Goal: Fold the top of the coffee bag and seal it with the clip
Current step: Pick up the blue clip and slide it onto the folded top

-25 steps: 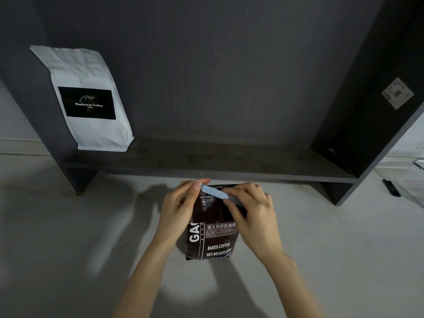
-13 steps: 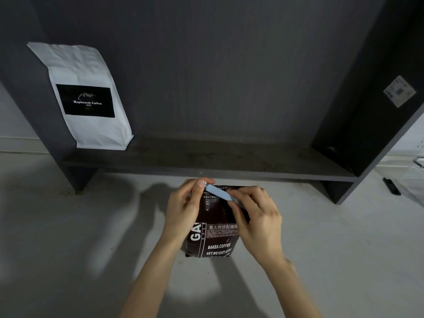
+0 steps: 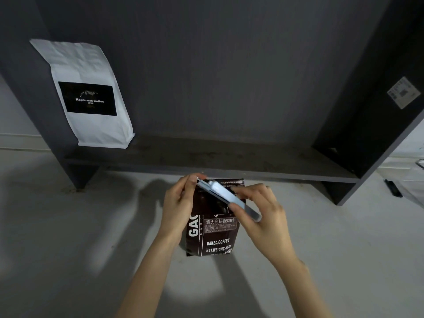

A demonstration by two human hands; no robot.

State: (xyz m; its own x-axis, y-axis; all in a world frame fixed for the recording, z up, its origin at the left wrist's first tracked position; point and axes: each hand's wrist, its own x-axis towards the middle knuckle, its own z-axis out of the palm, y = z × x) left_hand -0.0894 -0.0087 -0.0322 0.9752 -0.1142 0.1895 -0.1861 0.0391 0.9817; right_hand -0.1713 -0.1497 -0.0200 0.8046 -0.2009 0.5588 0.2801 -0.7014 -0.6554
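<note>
- A white bag is leaning on the dark shelf, far left
- The left hand is pinching the clip's end
- The brown coffee bag is standing on the floor, between both hands
- The blue clip is lying slanted across the bag's top
- The right hand is pinching the clip's other end

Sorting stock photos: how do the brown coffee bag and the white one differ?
The brown bag stands on the floor, held by the left hand and right hand, with a blue clip across its top. The white bag leans on the shelf, untouched, without a clip. The brown one looks shorter. Both carry coffee labels.
</note>
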